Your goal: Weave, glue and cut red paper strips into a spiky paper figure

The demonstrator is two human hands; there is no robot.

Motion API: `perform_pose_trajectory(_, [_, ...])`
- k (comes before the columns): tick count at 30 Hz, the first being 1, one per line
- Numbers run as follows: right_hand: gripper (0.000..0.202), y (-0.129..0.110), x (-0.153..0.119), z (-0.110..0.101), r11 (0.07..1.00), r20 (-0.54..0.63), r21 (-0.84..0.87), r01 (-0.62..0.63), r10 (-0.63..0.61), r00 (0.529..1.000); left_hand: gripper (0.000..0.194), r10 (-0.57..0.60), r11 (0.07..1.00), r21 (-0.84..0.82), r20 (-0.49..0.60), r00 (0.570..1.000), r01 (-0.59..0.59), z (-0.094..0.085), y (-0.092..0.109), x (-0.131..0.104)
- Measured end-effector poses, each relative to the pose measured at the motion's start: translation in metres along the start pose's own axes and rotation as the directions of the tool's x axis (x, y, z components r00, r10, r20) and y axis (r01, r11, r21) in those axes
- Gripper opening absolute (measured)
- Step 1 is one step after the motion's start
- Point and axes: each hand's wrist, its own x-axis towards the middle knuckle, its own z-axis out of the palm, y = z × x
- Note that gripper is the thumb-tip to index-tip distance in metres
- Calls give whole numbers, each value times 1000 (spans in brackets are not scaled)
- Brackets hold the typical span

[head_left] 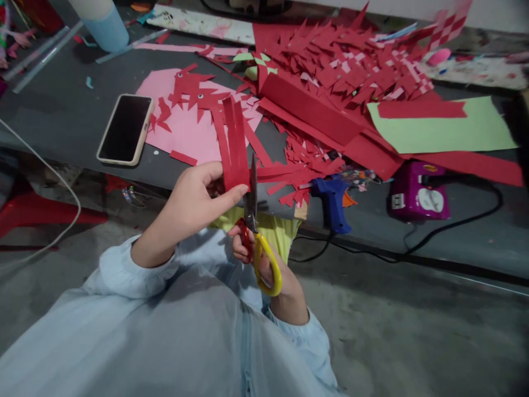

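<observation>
My left hand (194,196) pinches a piece of red paper (236,165) that is cut into long strips at its far end. In my right hand (285,281) are scissors (251,207) with one red and one yellow handle loop. Their blades point away from me, along the right edge of the red paper. Behind the held paper lies a pink sheet (185,129) bearing red cut-out shapes (192,91) with googly eyes. To the right of the blades is a heap of small red paper scraps (306,160).
A phone (126,129) lies left of the pink sheet. At right are a blue glue gun (332,204), a purple box (419,193) with a black cable, and a green sheet (446,132). A large pile of spiky red paper (343,60) fills the back; a bottle (103,27) stands back left.
</observation>
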Motion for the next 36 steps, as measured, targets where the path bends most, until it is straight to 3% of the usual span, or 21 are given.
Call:
perform_pose_trajectory(7, [60, -5, 0, 2, 997, 63, 65, 49, -53, 997, 14, -103, 983, -145, 61, 993, 111, 0, 11, -1])
perform_pose_trajectory(15, [58, -14, -2, 2, 995, 76, -65, 76, -71, 995, 9, -197, 965, -160, 91, 976, 210, -3, 19, -3])
perform_pose_trajectory(25, [59, -17, -1, -4, 982, 94, -168, 81, -66, 993, 16, -199, 964, -152, 143, 969, 220, -7, 17, -1])
perform_pose_trajectory(30, [60, -12, 0, -6, 986, 130, -134, 96, -78, 988, 16, -220, 960, -149, 131, 967, 238, -6, 20, -1])
perform_pose_trajectory(36, [60, -3, -1, -5, 995, 60, -99, 19, -13, 998, 13, -219, 957, -167, 123, 968, 238, -4, 18, 0])
